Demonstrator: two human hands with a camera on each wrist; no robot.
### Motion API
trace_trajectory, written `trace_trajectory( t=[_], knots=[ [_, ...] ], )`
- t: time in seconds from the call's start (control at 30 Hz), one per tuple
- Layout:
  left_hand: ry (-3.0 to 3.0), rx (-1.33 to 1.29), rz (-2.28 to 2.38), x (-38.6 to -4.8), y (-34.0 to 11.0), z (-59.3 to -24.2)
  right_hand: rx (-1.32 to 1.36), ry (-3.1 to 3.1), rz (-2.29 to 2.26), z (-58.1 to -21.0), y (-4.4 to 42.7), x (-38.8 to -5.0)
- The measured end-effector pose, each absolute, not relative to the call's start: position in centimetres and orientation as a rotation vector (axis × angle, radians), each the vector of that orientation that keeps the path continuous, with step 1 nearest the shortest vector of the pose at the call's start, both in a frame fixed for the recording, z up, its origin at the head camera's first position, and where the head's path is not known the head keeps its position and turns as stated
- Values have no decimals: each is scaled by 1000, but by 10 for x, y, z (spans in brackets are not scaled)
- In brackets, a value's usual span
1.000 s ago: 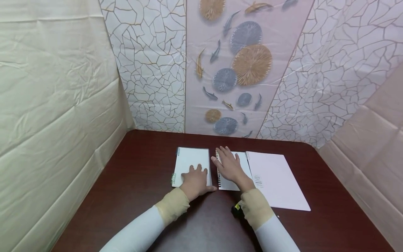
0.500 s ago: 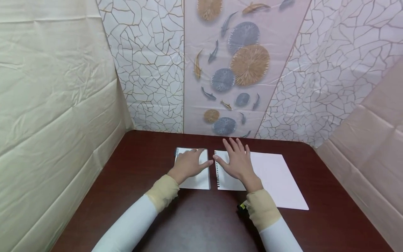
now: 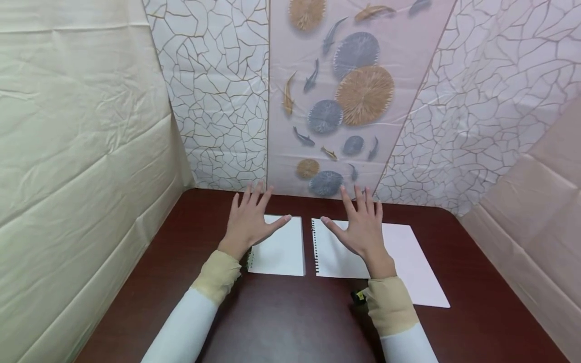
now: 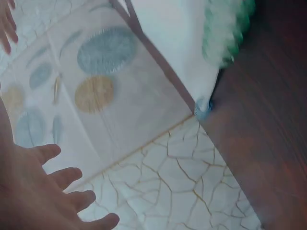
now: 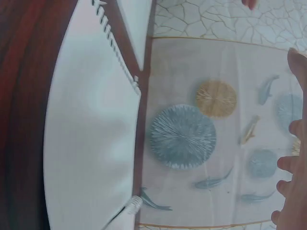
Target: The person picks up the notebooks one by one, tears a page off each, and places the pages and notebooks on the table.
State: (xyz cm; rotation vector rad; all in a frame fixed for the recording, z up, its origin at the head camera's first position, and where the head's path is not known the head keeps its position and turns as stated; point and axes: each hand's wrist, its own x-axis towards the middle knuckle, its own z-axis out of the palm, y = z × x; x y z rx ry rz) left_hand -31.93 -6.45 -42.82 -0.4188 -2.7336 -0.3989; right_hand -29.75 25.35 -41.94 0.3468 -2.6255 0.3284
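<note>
My left hand (image 3: 247, 222) is raised above the left edge of a small white spiral notebook (image 3: 283, 252), its fingers spread and holding nothing. Green coils (image 4: 225, 33) on that notebook's edge show in the left wrist view. My right hand (image 3: 363, 234) hovers with spread fingers over the middle white spiral notebook (image 3: 336, 259), whose dark coils run down its left side. It covers part of the seam with a larger white pad (image 3: 417, 267) at the right. In the right wrist view, the middle notebook (image 5: 91, 120) lies apart from the fingers.
The notebooks lie on a dark red-brown table (image 3: 281, 317). A patterned cloth (image 3: 327, 126) with fish and round leaves hangs behind its far edge. Pale cloth walls (image 3: 91, 151) stand at both sides. A small black device (image 3: 358, 296) is at my right wrist.
Both hands have lifted off the notebooks and moved apart, the left one leftward and the right one rightward, with fingers now spread upward. The notebooks stay where they were.
</note>
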Motion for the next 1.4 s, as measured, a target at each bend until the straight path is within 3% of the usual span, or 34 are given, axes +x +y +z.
trace_trajectory(
  t=[0.67, 1.07, 1.4],
  knots=[
    [-2775, -344, -462, -320, -75, -424, 322, -2596, 374, -407, 264, -299],
    [-2716, -719, -348, -283, 33, -405, 115, -2558, 753, -395, 322, -280],
    [-2870, -1006, -106, -265, 123, -429, -49, -2748, 771, -413, 380, -282]
  ],
)
